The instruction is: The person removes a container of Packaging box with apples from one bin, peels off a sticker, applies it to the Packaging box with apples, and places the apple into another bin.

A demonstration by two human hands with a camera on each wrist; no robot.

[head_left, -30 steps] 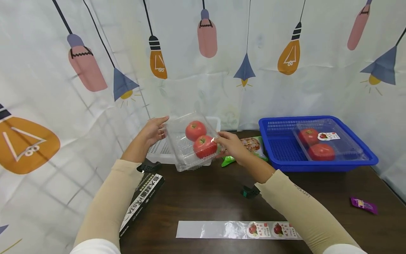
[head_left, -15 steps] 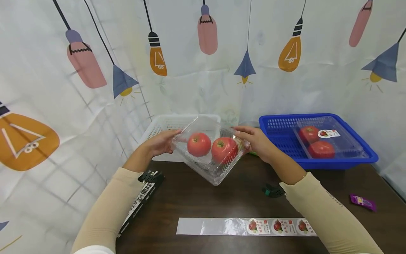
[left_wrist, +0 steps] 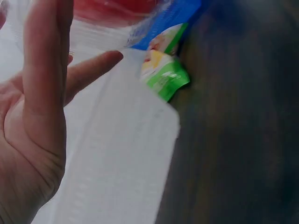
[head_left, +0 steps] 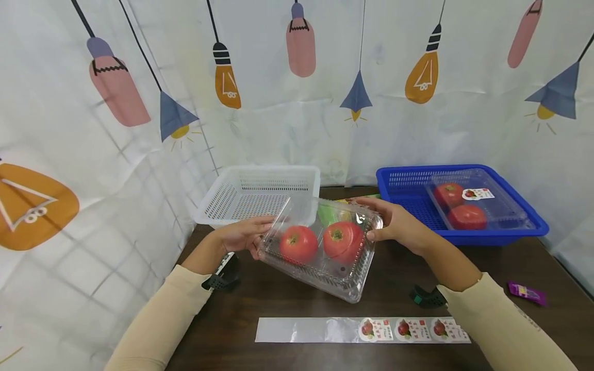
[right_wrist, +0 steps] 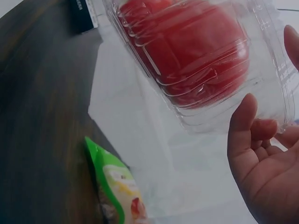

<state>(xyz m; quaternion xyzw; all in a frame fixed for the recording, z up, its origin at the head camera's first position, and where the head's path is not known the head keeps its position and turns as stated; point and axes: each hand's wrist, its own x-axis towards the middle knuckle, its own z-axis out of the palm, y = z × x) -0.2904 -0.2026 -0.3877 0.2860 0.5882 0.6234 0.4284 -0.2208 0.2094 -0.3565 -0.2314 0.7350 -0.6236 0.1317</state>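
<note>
A clear plastic clamshell box with two red apples inside is held up over the dark table, tilted with its right front corner lowest. My left hand grips its left edge. At the opposite edge my right hand holds on, thumb on the near side. The right wrist view shows the fingers at the box's edge, with red fruit behind the ridged wall. Below the box lies a strip of stickers with fruit pictures, its left part bare backing.
A white basket stands at the back left. The blue basket at the back right holds a similar apple box bearing a sticker. Between them lies a green food bag. A purple packet is at right, a black pasta box at left.
The clamshell box has come nearer and lower, from before the white basket to over the table, and has turned. Both hands keep hold of it; the right arm has shifted rightward.
</note>
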